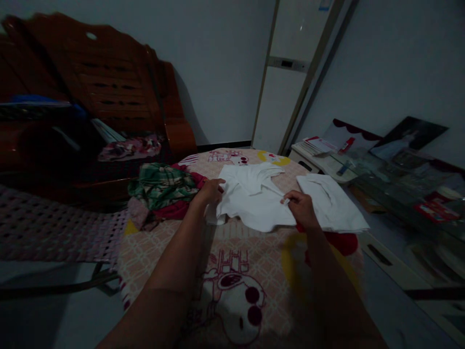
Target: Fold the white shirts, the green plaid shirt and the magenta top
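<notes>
A white T-shirt (254, 198) lies partly folded in the middle of a table covered by a pink cartoon-print cloth (225, 276). My left hand (209, 193) is closed on the shirt's left edge. My right hand (301, 208) pinches a fold of the same shirt at its right side. Just to the right lies a second white garment (332, 203), folded flat, touching nothing but the cloth.
A heap of green plaid and red clothes (163, 191) sits at the table's left. A wooden bench (101, 87) and woven chair seat (54, 228) stand to the left. A glass-topped low cabinet (395, 179) with papers runs along the right wall. A red item (341, 241) peeks from under the folded garment.
</notes>
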`<state>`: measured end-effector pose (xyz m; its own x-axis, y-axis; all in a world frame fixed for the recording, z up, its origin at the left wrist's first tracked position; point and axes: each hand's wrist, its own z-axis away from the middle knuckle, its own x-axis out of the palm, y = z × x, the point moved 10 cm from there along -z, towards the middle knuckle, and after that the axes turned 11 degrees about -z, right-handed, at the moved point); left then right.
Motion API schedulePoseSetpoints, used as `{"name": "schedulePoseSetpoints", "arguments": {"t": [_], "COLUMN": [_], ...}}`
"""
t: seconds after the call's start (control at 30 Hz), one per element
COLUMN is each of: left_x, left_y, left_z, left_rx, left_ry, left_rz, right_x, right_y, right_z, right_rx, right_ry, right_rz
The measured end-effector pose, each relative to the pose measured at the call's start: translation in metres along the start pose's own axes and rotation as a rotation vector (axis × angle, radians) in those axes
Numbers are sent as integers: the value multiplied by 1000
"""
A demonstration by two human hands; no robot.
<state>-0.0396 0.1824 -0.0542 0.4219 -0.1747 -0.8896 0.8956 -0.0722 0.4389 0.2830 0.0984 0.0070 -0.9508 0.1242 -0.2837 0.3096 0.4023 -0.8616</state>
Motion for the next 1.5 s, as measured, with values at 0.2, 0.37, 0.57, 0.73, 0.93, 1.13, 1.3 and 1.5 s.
{"name": "schedulePoseSetpoints", "arguments": {"t": [0.2,0.37,0.57,0.73,0.93,1.13,1.3,1.5], "left_x": [2,17,22,16,-4,-16,-8,6], "left_y": [18,43,35,28,7,9,21,53], "left_z": [6,12,6,1,3,23,26,15], "left_rx": [37,33,12,5,60,280,302,202], "left_ry": [30,113,124,131,19,-159,-218,30], "left_rz": [-108,-425,-465,-332,-209,-118,-176,-292], "right_x": [-46,-31,-18,-6,-67,-128,-128,-23], "right_y": [37,52,51,50,27,5,1,-5], "right_z": [13,23,25,28,27,37,43,20], "right_rx": [116,174,194,193,183,215,312,21], "right_ry": [78,52,-21,-66,281,411,373,-5], "right_rz": [61,98,114,242,337,663,900,821]}}
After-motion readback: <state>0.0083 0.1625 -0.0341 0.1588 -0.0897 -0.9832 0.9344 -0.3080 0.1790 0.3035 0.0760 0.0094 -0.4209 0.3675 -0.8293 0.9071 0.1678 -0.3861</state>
